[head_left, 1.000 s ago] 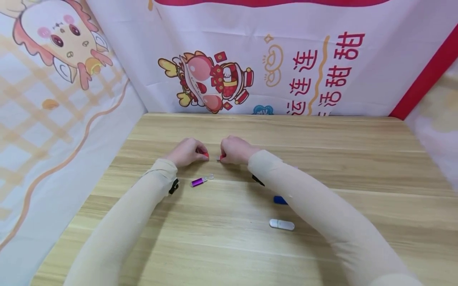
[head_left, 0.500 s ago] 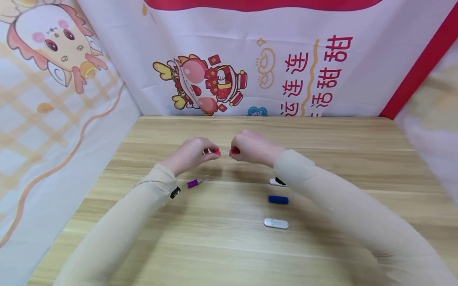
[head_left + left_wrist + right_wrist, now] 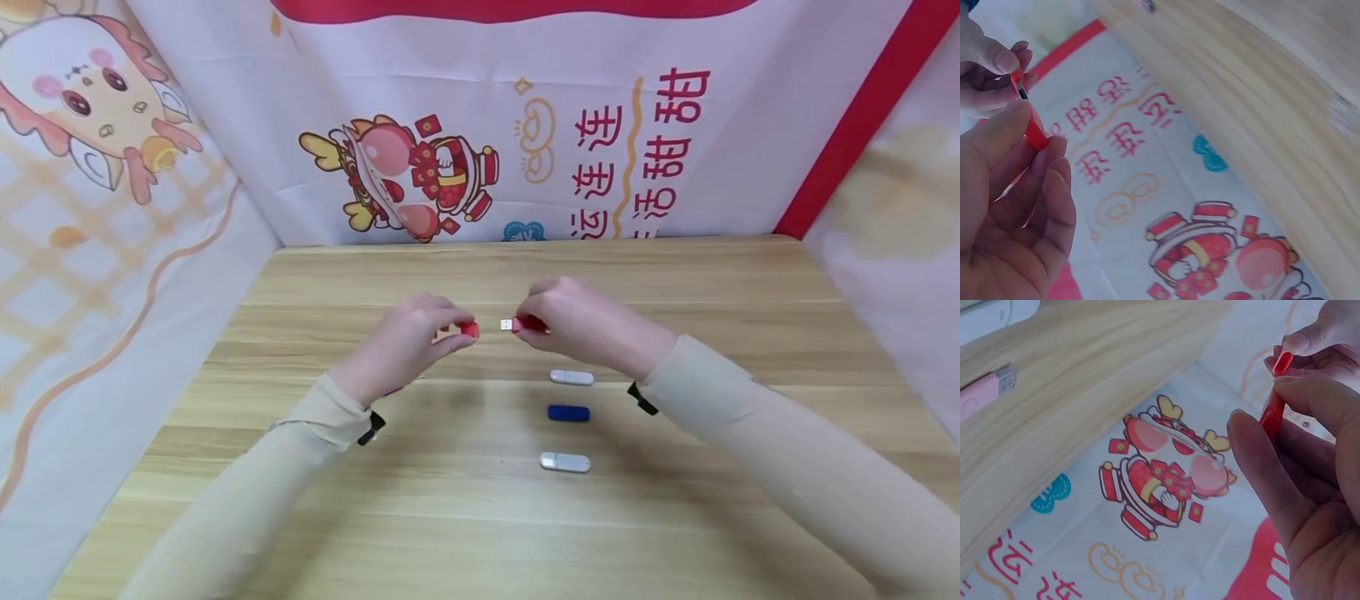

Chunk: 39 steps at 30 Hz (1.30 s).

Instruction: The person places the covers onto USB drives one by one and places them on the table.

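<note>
In the head view, my left hand (image 3: 405,342) pinches a small red cap (image 3: 470,330) between thumb and fingertips. Facing it, my right hand (image 3: 588,321) grips a red USB stick (image 3: 529,324) whose bare metal plug (image 3: 506,325) points at the cap. A short gap separates plug and cap, and both are held above the wooden table. From the left wrist, the cap (image 3: 1036,130) shows in the nearer hand. The right wrist view shows the stick (image 3: 1272,415) in the near fingers and the cap's hollow opening beyond it.
Right of centre on the table (image 3: 465,533) lie a white USB stick (image 3: 572,377), a blue one (image 3: 568,412) and another white one (image 3: 565,462). A purple stick (image 3: 393,390) is mostly hidden by my left wrist. A pink stick (image 3: 982,394) appears in the right wrist view.
Both hands have risen from the table and shifted right in the head view, still holding cap and stick. The gap between the two has widened slightly. The camera has also shifted.
</note>
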Motion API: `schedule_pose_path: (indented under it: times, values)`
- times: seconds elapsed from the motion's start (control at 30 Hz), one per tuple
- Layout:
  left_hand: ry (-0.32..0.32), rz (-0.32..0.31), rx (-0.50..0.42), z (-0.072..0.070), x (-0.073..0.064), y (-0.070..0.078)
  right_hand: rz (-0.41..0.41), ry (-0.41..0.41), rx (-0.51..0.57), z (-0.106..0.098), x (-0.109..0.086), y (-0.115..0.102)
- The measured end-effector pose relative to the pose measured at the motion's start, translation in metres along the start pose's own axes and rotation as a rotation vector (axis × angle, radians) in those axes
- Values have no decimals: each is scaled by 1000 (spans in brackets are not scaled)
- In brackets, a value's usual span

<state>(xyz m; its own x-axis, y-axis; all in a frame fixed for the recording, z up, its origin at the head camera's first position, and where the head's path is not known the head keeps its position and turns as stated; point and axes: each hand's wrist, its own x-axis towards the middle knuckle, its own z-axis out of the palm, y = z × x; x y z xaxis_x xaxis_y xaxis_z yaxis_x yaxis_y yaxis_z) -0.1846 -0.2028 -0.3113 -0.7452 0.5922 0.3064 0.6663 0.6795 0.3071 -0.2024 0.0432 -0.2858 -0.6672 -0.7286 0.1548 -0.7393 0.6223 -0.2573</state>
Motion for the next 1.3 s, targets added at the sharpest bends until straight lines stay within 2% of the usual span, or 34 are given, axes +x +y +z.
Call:
schedule_pose_path:
  times: [0.1, 0.27, 0.37, 0.73, 0.9, 1.07, 1.3]
  values:
    - [18, 40, 17, 0, -1, 10, -14, 35, 9, -4, -14, -1]
    - [74, 158, 47, 4, -2, 26, -85, 110, 4, -4, -34, -2]
    - [100, 208, 40, 8, -1, 34, -122, 151, -7, -2, -44, -4]
    - [107, 251, 30, 19, -2, 57, -171, 242, 6, 6, -76, -8]
    - [106, 256, 25, 24, -3, 65, -152, 251, 8, 8, -87, -11]
    - [88, 261, 14, 26, -4, 70, -142, 279, 10, 11, -94, -12]
    - [77, 281, -9, 28, -5, 77, -189, 339, 33, 16, -97, -13]
